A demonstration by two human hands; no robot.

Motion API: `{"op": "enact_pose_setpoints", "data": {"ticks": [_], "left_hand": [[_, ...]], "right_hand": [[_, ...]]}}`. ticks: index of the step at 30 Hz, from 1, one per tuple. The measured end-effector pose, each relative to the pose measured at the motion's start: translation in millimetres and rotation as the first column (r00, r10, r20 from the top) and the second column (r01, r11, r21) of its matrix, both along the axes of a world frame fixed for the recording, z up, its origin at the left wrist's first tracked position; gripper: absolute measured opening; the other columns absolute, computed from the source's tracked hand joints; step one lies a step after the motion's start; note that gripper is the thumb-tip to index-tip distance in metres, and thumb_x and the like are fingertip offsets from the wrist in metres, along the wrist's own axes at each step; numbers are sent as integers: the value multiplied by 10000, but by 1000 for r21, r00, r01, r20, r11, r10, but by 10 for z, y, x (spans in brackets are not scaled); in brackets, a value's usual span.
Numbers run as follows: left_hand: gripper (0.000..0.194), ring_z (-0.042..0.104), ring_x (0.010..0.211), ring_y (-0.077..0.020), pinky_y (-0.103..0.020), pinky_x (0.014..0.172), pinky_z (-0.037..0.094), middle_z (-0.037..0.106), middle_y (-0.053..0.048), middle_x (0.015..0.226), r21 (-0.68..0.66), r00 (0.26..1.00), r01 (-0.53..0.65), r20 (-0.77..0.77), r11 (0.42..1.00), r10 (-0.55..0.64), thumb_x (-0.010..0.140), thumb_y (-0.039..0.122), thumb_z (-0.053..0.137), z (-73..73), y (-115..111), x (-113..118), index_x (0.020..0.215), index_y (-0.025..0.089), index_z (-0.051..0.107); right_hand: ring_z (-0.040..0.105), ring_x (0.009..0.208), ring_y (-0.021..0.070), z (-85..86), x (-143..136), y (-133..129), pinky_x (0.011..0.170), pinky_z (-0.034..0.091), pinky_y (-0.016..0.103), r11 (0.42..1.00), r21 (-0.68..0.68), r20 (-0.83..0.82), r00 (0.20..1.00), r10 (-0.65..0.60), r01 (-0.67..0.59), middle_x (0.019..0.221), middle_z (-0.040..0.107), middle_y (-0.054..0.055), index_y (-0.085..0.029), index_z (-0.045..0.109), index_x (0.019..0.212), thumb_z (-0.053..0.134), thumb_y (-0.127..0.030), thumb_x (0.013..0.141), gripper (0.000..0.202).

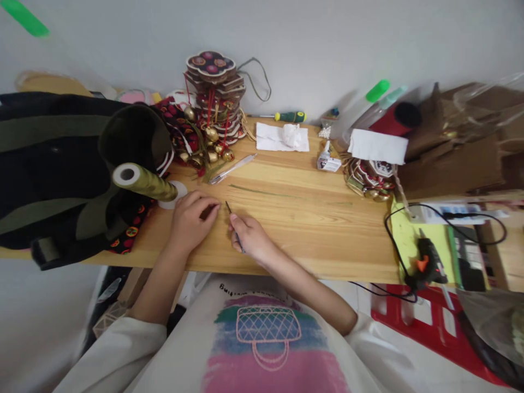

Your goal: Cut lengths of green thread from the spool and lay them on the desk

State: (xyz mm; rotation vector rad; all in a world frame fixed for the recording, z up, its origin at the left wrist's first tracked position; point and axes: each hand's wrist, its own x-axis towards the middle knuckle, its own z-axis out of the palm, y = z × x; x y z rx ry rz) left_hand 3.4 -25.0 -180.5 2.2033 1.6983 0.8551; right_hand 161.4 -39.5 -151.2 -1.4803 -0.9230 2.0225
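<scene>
My left hand is over the table near its front edge, thumb and fingertips brought together in a pinch. Whatever may be between them is too small to make out. Just to the right, my right hand grips a slim dark pointed tool, its tip pointing away from me towards the left fingertips. A spool of olive-green ribbon stands beside my left wrist. Beyond both hands, a thin green cord lies on the wood, and a pen rests slantwise behind it.
A stack of decorated plaques with gold bells stands at the back left. Behind are a screwdriver, white paper and a small glue bottle. A black bag covers the left; a hot glue gun with its cable lies right.
</scene>
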Motion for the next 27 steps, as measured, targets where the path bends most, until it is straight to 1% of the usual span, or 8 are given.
{"op": "enact_pose_setpoints", "data": {"ticks": [8, 12, 16, 20, 22, 24, 27], "left_hand": [[173, 589, 723, -153, -291, 653, 437, 634, -15, 789, 10, 1000, 8, -6, 1000, -8, 892, 307, 541, 5, 4, 4, 828, 209, 668], [163, 587, 717, -155, -296, 665, 440, 631, -14, 770, 21, 1000, 17, -4, 1000, -17, 888, 293, 543, 6, 7, -1, 821, 205, 663], [169, 589, 719, -156, -299, 673, 445, 633, -15, 775, -2, 1000, 4, -1, 1000, -4, 885, 300, 537, 9, 4, 2, 813, 210, 660], [166, 601, 732, -156, -303, 705, 467, 654, -19, 807, -28, 999, -3, 33, 1000, 4, 879, 317, 544, 48, -12, 29, 844, 211, 666], [178, 610, 741, -156, -303, 727, 482, 670, -21, 829, -60, 997, -1, 71, 998, 6, 881, 335, 544, 95, -32, 46, 889, 210, 672], [217, 620, 752, -156, -299, 740, 499, 685, -26, 853, -109, 989, 9, 149, 994, 7, 883, 364, 543, 165, -60, 56, 945, 204, 676], [310, 632, 767, -159, -291, 739, 522, 701, -34, 882, -232, 956, 43, 291, 972, 27, 878, 431, 553, 299, -89, 45, 1044, 199, 676]], "right_hand": [[322, 290, 49, 36, -5, 10, 350, 215, 180, 1000, -14, 11, 1000, 1, -1, 345, 364, -110, -206, 403, 634, 380, -246, 987, 357], [313, 287, 47, 61, -3, 13, 352, 215, 179, 1000, -9, 28, 1000, 3, -3, 337, 359, -111, -204, 399, 625, 373, -214, 986, 362], [315, 295, 51, 38, 1, 7, 357, 215, 187, 1000, 1, 34, 999, 21, -21, 343, 361, -107, -205, 403, 625, 368, -226, 988, 365], [335, 317, 58, -32, 16, -48, 377, 236, 196, 997, 81, -2, 1000, 11, -10, 365, 362, -105, -211, 397, 643, 376, -253, 990, 350], [337, 331, 64, -32, 47, -102, 401, 262, 204, 990, 142, -3, 1000, 14, -13, 381, 358, -106, -215, 389, 660, 367, -263, 992, 336], [343, 353, 69, 17, 97, -171, 440, 299, 215, 972, 230, 18, 999, 38, -41, 403, 375, -101, -216, 399, 682, 354, -287, 996, 326], [377, 403, 78, 162, 188, -284, 503, 346, 230, 938, 333, 66, 994, 82, -100, 450, 415, -85, -218, 421, 717, 335, -365, 1001, 332]]}}
